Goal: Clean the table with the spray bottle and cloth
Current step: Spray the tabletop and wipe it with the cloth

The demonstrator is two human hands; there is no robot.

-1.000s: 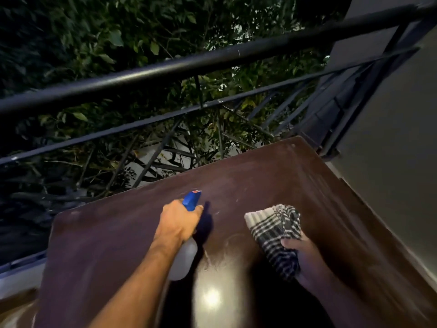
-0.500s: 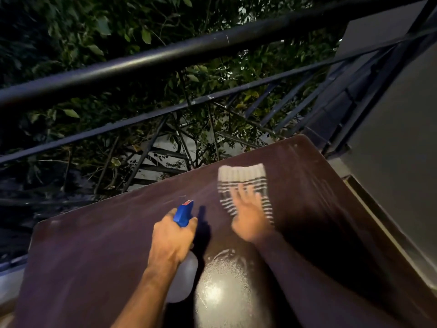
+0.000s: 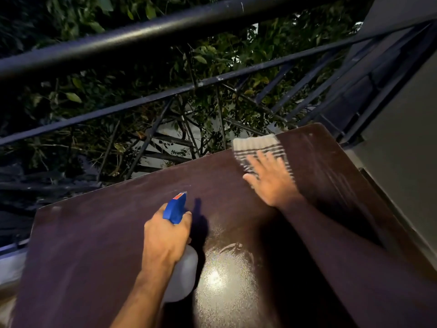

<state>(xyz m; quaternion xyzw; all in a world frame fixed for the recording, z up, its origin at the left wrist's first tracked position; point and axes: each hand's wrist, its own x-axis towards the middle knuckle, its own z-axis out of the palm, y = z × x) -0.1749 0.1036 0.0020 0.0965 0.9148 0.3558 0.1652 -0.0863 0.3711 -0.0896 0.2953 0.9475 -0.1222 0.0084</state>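
The right hand (image 3: 269, 183) and the striped cloth (image 3: 257, 150) under it are smeared by motion, so the cloth's pattern is unclear; the hand covers the cloth's near part. The left hand (image 3: 165, 235) hides the neck and trigger of the spray bottle (image 3: 182, 275). The desk (image 3: 94, 245) is cut off by the bottom edge, nearer than the bottle.

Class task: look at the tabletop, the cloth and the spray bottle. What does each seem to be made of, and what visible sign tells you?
Tabletop: dark brown, glossy, probably laminate or varnished wood; it mirrors a bright light.
Cloth: woven fabric, likely cotton; matte, pale with dark stripes.
Spray bottle: plastic by its look; translucent whitish body, opaque blue trigger head.
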